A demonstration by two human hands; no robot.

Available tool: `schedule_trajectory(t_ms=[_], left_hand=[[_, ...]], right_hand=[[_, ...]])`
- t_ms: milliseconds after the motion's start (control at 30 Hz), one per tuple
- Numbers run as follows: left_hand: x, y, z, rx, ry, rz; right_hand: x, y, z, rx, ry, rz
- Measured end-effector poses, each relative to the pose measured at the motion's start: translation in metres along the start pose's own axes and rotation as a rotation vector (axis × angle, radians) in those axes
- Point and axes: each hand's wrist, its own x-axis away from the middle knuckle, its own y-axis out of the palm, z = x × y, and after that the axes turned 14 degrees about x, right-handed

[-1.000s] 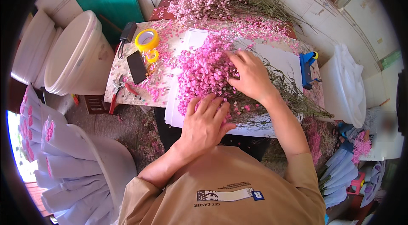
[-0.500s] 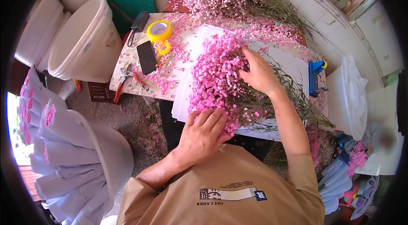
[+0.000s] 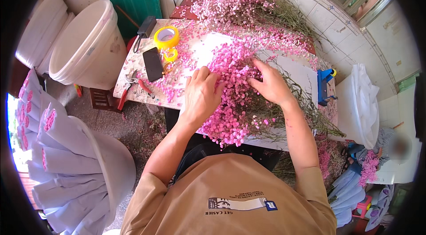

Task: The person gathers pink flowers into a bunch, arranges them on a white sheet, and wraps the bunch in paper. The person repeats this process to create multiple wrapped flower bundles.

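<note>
A pale, speckled rectangular table (image 3: 133, 67) spreads beneath a long bunch of tiny pink blossoms on thin green stems (image 3: 235, 102). At the bunch's left side lies the left hand (image 3: 202, 95), fingers bent, grip unclear; at its right, touching blossoms, the right hand (image 3: 273, 88), thumb and fingers apart. Farther left sits a thick yellow tape roll (image 3: 170, 45).

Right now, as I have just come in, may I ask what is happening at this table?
A person in a brown shirt is handling a bunch of small pink flowers with thin green stems, lying over white paper sheets. The left hand is at the left edge of the blooms; the right hand, thumb and fingers apart, is at their right side. Another pink bunch lies behind. Yellow tape rolls and a black phone lie to the left.
</note>
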Motion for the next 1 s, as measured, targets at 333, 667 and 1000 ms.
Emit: schedule_trajectory(t_ms=[333,667,1000], left_hand=[[-0.003,-0.017,-0.023,1.591,-0.709,0.199],[-0.032,-0.002,-0.029,0.39,-0.331,-0.127],[0.012,-0.043,-0.032,1.631,-0.776,0.067]], right_hand=[[0.005,0.007,0.004,-0.076,0.043,0.012],[0.007,0.011,0.006,-0.031,0.023,0.04],[0.009,0.011,0.007,-0.072,0.065,0.017]])
